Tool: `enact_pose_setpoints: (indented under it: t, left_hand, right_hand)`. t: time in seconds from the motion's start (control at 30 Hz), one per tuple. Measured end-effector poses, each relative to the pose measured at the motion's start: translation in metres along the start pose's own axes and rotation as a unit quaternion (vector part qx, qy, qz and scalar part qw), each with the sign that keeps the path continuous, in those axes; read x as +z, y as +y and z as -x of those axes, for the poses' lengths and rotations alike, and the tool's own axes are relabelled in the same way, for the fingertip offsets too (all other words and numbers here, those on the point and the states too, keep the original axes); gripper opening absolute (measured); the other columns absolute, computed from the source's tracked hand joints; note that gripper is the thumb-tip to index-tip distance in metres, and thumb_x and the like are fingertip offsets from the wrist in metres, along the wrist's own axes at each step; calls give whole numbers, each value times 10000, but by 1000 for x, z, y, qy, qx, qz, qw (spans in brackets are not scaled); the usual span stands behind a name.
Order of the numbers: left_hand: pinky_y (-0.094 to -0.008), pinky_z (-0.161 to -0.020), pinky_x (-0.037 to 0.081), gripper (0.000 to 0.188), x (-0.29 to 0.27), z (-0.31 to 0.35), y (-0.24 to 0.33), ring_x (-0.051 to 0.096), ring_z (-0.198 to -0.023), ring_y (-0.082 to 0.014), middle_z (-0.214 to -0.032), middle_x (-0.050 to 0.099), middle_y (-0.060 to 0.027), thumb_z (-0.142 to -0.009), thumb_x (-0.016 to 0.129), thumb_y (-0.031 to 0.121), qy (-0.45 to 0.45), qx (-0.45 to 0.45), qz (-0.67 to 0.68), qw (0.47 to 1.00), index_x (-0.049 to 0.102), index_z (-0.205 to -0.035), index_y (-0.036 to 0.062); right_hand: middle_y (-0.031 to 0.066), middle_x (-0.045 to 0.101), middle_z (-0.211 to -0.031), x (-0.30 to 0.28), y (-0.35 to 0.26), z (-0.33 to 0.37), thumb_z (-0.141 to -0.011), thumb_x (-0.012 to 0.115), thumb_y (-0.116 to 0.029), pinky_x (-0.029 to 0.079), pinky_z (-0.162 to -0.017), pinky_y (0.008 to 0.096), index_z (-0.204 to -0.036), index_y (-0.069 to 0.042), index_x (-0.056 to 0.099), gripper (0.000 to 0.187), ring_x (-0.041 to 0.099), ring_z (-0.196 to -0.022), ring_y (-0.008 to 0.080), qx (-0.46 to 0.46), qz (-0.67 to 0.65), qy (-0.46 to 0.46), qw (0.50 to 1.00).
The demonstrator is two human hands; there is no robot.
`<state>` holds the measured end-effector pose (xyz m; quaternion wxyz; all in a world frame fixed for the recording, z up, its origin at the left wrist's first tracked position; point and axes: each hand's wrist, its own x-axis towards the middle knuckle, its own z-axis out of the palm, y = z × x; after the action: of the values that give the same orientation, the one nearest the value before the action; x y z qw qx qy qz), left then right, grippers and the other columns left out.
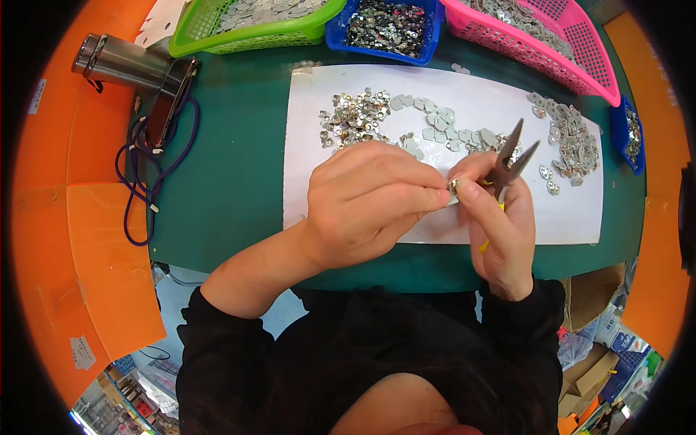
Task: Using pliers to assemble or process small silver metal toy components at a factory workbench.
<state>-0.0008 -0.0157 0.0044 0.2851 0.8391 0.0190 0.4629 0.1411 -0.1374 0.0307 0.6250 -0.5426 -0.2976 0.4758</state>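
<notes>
Over the white sheet [308,174], my left hand [370,199] is closed, thumb and fingertips pinching a small shiny metal clip [453,186] with a pale flat edge below it. My right hand [507,232] meets it there, thumb and forefinger on the same small part. The right hand also keeps a pair of needle-nose pliers [500,174] with yellow handles against the palm, jaws apart and pointing up. Beyond my left hand lies a heap of small metal clips [355,116]. Grey flat plates [438,123] trail to its right. Assembled-looking plates with metal bits [573,141] are piled farther right.
Along the far edge stand a green basket [254,40], a blue bin [380,54] and a pink basket [522,61], all holding small parts. A small blue tray [627,138] is at the right. A steel cylindrical device [130,61] and dark cord [163,177] occupy the left.
</notes>
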Motion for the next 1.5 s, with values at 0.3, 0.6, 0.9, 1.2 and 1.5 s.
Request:
enact_pose_setpoints:
  t: [0.3, 0.6, 0.9, 1.2, 1.5]
  left_hand:
    - [-310, -667, 531, 215, -1, -3, -3, 653, -768, -233, -894, 705, -62, -650, 765, -3, -50, 11, -7, 999, 705, -847, 60]
    - [-301, -653, 528, 207, -4, -2, -5, 632, -771, -224, -896, 708, -44, -643, 759, 7, -23, 43, 13, 999, 723, -839, 65]
    - [-298, -651, 531, 173, -5, -1, -6, 626, -767, -213, -915, 705, -37, -671, 770, 35, -13, 57, 5, 998, 724, -833, 75]
    - [-312, -662, 534, 155, -3, 2, -10, 656, -811, -235, -957, 708, -64, -708, 755, 13, -9, 73, 21, 997, 702, -848, 54]
    - [-352, -723, 539, 191, -8, -4, -4, 669, -830, -258, -965, 708, -118, -751, 749, -47, -19, 24, 107, 994, 647, -890, 36]
  right_hand:
    - [51, 600, -783, -17, -17, -6, -833, 673, -39, 403, -692, 257, -859, 18, 630, 76, 529, -746, 107, -92, 273, -50, 956]
    - [1, 586, -811, -13, -6, -5, -860, 667, -67, 377, -658, 227, -899, -5, 624, 86, 499, -730, 76, -24, 45, -49, 997]
    - [6, 566, -848, -13, 4, -2, -858, 679, -115, 348, -687, 232, -928, -13, 606, 144, 478, -774, 71, 48, -79, -58, 994]
    - [18, 571, -850, -8, 1, -2, -859, 660, -38, 385, -695, 255, -923, -3, 610, 88, 501, -786, 83, -55, 25, -58, 997]
    - [70, 597, -851, -19, 4, -6, -670, 751, -20, 431, -721, 304, -920, -58, 670, 265, 561, -796, 229, -327, 297, -32, 896]
